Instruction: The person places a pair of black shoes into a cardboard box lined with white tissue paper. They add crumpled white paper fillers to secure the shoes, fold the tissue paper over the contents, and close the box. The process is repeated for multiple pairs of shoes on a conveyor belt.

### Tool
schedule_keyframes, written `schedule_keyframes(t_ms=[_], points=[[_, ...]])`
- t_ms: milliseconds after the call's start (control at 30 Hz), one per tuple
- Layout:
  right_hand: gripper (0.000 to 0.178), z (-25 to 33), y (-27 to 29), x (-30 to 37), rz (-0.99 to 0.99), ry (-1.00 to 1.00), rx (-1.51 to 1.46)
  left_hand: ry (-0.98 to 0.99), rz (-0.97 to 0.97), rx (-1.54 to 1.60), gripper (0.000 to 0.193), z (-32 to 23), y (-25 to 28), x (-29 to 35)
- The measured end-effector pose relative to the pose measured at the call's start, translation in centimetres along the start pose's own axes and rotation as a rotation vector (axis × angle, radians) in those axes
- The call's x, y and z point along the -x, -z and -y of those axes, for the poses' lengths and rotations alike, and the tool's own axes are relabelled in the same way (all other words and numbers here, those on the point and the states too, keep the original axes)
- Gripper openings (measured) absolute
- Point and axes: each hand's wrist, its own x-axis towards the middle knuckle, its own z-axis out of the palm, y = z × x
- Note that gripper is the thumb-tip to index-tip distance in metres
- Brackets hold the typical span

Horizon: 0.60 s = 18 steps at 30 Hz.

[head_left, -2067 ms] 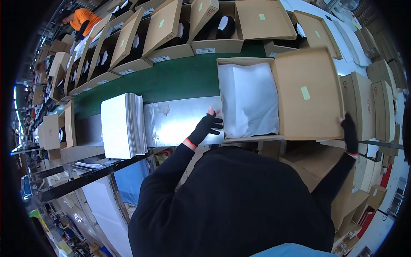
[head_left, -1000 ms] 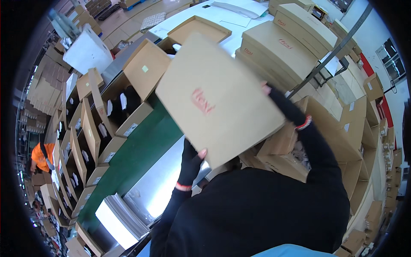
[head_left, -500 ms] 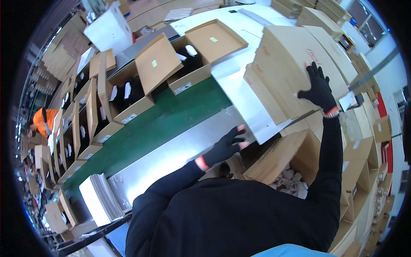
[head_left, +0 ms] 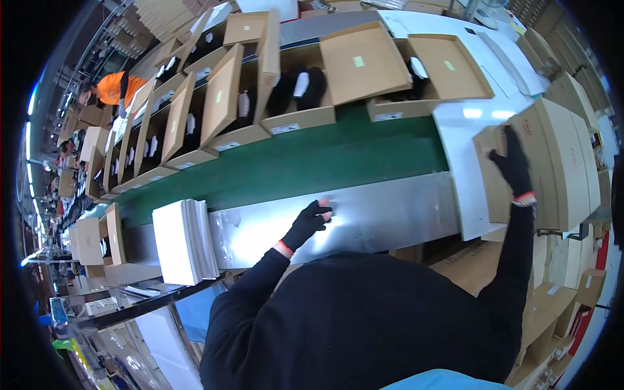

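Note:
My right hand [head_left: 513,162], in a black glove with bare fingertips, lies against the stack of closed cardboard boxes [head_left: 562,159] at the right. Its thumb stands apart from the fingers, which reach up the box side; it grips nothing that I can see. My left hand [head_left: 309,225], gloved the same way, hovers over the shiny metal ledge [head_left: 383,214]. Its fingers are loosely bent and apart, with nothing in them. Beyond it, open cardboard boxes [head_left: 302,122] stand along the green conveyor belt [head_left: 338,153], holding black footwear-like items [head_left: 314,88] with white paper.
A pile of white sheets [head_left: 182,240] sits at the ledge's left end. A white tabletop [head_left: 458,146] adjoins the belt on the right. Far left, a person in an orange top [head_left: 117,88] stands by the row of boxes. Shelving with cartons [head_left: 546,305] is at lower right.
The view has swung left, so the belt and boxes appear farther right. My left hand now shows over the metal ledge, its fingers more bent. My right hand stays at the boxes.

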Motion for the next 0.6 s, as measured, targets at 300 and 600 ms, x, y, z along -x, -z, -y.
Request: schedule_keyframes(t_ms=[300,600], points=[[0.058,32.9,-23.7,-13.4,0.383,0.462,-0.132,-0.1,0.065,-0.277,0.049,1.6,10.8,0.2],[0.026,33.7,-37.8,-20.3,0.441,0.463,-0.032,-0.053,-0.245,-0.103,0.05,4.1,21.0,1.9]])
